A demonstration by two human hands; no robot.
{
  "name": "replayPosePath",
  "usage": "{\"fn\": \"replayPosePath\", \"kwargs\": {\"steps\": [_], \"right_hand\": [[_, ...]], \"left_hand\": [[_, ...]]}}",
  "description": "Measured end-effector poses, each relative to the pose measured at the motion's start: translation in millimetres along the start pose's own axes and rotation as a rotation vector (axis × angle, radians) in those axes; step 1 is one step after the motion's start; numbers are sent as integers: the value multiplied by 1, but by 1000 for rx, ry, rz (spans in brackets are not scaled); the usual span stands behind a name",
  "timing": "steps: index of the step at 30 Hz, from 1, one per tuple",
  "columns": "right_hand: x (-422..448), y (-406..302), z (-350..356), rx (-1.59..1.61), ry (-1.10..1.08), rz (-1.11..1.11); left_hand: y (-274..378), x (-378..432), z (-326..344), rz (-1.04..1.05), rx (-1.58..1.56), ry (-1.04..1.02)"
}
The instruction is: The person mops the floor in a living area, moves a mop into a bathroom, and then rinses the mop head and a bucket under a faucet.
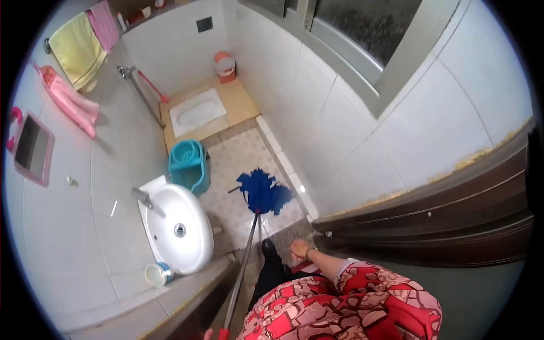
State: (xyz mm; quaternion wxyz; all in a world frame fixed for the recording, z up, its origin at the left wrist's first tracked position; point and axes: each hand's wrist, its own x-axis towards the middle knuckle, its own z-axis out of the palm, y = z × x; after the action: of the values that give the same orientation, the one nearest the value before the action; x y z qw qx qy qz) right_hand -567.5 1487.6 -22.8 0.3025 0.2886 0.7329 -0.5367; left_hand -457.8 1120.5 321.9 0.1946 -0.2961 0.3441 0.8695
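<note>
A mop with blue cloth strips (258, 193) lies spread on the bathroom floor. Its metal handle (241, 272) slants back towards me, ending in a red grip at the bottom edge. Only a sliver of my left hand (208, 334) shows there, against the red grip; most of it is cut off by the picture's rim. My right hand (300, 248) hangs in front of my body with its fingers curled and nothing seen in it. A bracelet circles that wrist. My black shoe (267, 247) stands at the doorway's stone sill, just short of the mop head.
A turquoise mop bucket with wringer (202, 168) stands beyond the white washbasin (180, 229). A paper cup (159, 274) sits on the ledge. Further back, a squat toilet (199, 111) and a red bin (225, 70) occupy a raised step. A dark wooden door (429, 212) is at right.
</note>
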Motion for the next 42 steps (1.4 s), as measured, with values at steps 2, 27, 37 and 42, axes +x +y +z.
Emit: {"fn": "replayPosePath", "kwargs": {"steps": [2, 27, 37, 42], "right_hand": [[-32, 55, 15, -130, 2, 149], [43, -47, 146, 1155, -200, 955], [-51, -115, 149, 875, -73, 852], [-70, -161, 143, 891, -203, 867]], "left_hand": [[-4, -12, -6, -26, 17, -26], [34, 24, 104, -418, 852, 527], [26, -25, 67, -508, 825, 613], [18, -40, 53, -502, 806, 609]]}}
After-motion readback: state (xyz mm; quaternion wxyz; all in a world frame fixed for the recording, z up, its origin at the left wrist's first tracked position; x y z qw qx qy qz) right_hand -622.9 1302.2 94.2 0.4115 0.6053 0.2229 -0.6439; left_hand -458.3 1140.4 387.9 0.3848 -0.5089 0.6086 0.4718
